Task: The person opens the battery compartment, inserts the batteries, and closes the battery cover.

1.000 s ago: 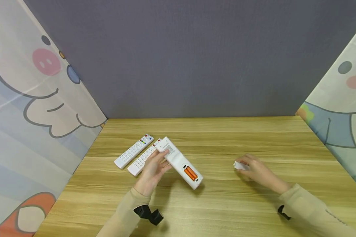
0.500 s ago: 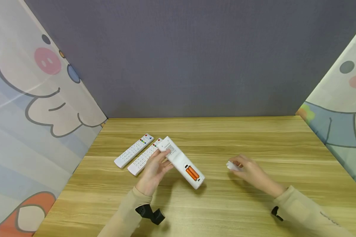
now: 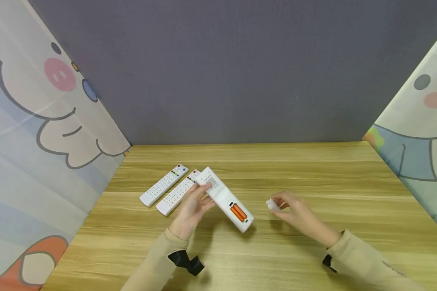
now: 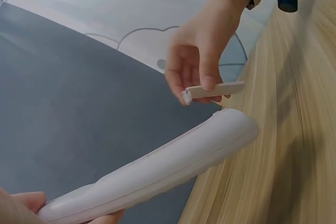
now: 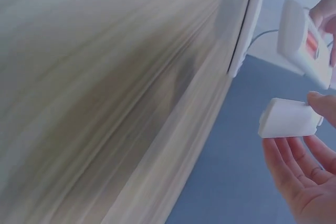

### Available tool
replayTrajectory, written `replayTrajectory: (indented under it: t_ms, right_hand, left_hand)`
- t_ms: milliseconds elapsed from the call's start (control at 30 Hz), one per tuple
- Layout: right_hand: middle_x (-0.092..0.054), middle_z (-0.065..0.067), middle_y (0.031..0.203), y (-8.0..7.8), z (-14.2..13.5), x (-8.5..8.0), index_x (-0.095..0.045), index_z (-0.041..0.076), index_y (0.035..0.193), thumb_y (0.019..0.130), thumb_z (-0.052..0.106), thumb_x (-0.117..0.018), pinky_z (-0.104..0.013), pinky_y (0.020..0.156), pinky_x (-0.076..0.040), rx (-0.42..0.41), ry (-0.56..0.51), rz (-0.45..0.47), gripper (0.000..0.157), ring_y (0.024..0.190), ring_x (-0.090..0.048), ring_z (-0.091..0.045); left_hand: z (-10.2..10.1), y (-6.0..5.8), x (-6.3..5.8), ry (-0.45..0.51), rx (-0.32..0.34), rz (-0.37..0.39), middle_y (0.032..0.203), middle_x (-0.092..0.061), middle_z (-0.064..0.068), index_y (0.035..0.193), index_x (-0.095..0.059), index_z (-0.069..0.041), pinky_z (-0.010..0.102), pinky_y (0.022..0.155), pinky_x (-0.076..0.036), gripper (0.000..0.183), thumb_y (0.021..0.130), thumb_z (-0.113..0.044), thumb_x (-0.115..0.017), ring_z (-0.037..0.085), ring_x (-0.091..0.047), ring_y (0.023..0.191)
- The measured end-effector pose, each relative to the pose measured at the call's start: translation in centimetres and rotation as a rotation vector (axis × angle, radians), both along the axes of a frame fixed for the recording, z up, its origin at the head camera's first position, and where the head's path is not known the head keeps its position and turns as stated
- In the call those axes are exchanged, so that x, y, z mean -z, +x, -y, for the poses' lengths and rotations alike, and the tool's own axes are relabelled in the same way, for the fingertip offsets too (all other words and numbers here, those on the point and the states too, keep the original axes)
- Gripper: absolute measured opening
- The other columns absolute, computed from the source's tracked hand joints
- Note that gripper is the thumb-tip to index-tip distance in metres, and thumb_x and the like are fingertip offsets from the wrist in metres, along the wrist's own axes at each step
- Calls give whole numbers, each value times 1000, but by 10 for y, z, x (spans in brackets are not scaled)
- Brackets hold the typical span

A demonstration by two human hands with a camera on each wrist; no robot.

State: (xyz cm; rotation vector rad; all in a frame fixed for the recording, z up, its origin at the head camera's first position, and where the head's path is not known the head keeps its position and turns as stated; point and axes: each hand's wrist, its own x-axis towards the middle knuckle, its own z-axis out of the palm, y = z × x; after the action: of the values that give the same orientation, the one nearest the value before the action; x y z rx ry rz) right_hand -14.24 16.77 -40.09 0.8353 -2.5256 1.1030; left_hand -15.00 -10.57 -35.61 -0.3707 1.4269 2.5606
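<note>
My left hand [image 3: 190, 208] grips a white remote control [image 3: 223, 198] by its far end, back side up. Two orange batteries [image 3: 238, 212] lie side by side in its uncovered compartment. In the left wrist view the remote [image 4: 157, 169] is tilted and held above the table. To the right, my right hand [image 3: 295, 212] pinches a small white battery cover [image 3: 273, 205] between thumb and fingers. The right wrist view shows that cover [image 5: 289, 119] flat between the thumb above and the fingertips below, apart from the remote.
Two more white remotes lie buttons up on the wooden table [image 3: 313, 165]: one at the left [image 3: 164, 185], the other [image 3: 175, 196] partly behind my left hand. A grey panel [image 3: 240, 72] rises at the table's back edge, and printed cloth [image 3: 18, 169] hangs on both sides.
My right hand has moved left with the battery cover, closer to the held remote. The left hand and its remote have shifted slightly right.
</note>
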Motion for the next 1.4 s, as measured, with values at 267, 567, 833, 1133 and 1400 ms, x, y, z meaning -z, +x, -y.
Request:
replayTrajectory:
  t_ms: [267, 567, 833, 1133, 1400]
  right_hand:
    - [-57, -1, 79, 7, 16, -7, -57, -3, 96, 64, -5, -73, -25, 59, -53, -52, -82, -7, 37, 69, -57, -12]
    - [-58, -3, 80, 13, 31, -11, -56, -5, 98, 63, -4, -73, -23, 61, -53, -97, -141, -14, 39, 71, -57, -12]
    - [-60, -4, 81, 15, 43, -13, -56, -5, 98, 62, -3, -75, -24, 59, -54, -129, -223, -42, 41, 73, -57, -13]
    - [-59, -6, 81, 16, 53, -10, -55, -3, 98, 61, -7, -74, -22, 59, -53, -123, -301, -48, 42, 73, -57, -14]
    - [-58, -7, 82, 15, 57, -8, -54, -5, 98, 59, -7, -75, -23, 59, -54, -150, -311, -110, 44, 72, -57, -16]
  left_hand:
    - [-3, 0, -1, 10, 8, 0, 93, -59, 6, 118, -45, -2, 32, 72, -51, 31, 88, -5, -49, 21, -60, 79]
    - [-5, -1, 0, 36, 5, 8, 95, -59, 7, 116, -47, -5, 36, 76, -51, 30, 87, -4, -50, 23, -60, 80]
    - [-5, -2, 0, 36, 15, 6, 95, -59, 6, 119, -46, -5, 35, 75, -52, 32, 87, -3, -49, 23, -60, 80]
    - [-7, 0, 1, 26, 31, -11, 91, -59, 5, 119, -43, -4, 32, 71, -51, 31, 88, -4, -47, 20, -61, 77]
    - [-8, 0, 1, 7, 36, -15, 91, -60, 4, 124, -40, -3, 31, 71, -50, 36, 89, -4, -47, 20, -61, 78]
